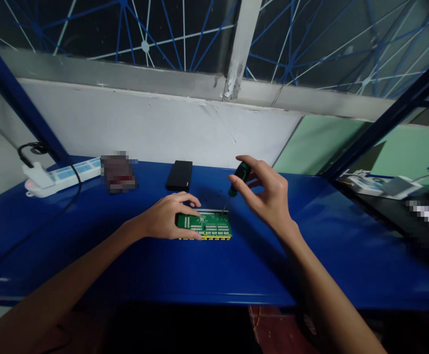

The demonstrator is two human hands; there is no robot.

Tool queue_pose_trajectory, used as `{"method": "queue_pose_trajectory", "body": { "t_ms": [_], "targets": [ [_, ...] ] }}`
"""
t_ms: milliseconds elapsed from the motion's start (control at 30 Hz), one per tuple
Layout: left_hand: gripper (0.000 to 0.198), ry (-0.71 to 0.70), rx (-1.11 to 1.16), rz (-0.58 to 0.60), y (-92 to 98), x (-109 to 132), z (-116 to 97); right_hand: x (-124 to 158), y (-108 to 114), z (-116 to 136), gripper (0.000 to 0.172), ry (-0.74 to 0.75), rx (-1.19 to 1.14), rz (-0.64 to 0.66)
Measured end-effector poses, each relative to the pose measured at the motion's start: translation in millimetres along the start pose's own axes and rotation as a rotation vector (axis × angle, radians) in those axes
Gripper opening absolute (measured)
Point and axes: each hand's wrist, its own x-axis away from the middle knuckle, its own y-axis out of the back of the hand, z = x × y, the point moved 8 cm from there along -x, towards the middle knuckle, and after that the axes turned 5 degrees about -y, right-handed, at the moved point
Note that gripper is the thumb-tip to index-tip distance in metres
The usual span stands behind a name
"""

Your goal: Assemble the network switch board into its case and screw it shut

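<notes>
A green circuit board (212, 222) with a yellow strip along its near edge and a pale metal strip at its far edge lies on the blue table. My left hand (166, 215) grips the board's left end, thumb along the near side and fingers over the far side. In my right hand (271, 191) is a screwdriver (241, 172) with a dark green handle, pinched between thumb and fingers. Its thin shaft slants down to the board's far right corner. Whether the tip sits in a screw is too small to tell.
Behind the board lies a flat black box (180, 175), with a few tiny dark bits on the table (170, 270) to its right. A pixelated dark object (119, 172) and a white power strip (67, 174) with a black cable are at the back left.
</notes>
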Motion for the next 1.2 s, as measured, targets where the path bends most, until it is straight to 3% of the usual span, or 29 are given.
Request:
{"method": "queue_pose_trajectory", "body": {
  "t_ms": [267, 467, 667, 867, 1067, 1200],
  "targets": [
    [0.045, -0.008, -0.014, -0.003, 0.9, 0, 2, 2, -5, 0, 0.043, -0.027, -0.007, 0.029],
    [0.045, 0.007, -0.009, -0.005, 1.1, 0, 2, 4, -13, 2, 0.042, -0.043, -0.015, 0.125],
    [0.045, 0.002, -0.006, 0.01, -0.5, 0, 4, 2, -7, 1, 0.041, -0.024, -0.009, 0.042],
    [0.046, 0.011, 0.002, 0.012, -1.1, 0, 3, 4, -13, 3, 0.043, -0.034, -0.014, 0.11],
    [0.027, 0.041, 0.023, -0.051, 7.7, 0, 7, 3, -9, 4, 0.042, -0.003, -0.028, 0.059],
    [0.027, 0.092, -0.028, -0.058, 11.8, 3, 20, 4, -10, 4, 0.043, -0.016, -0.031, 0.085]
  ]
}}
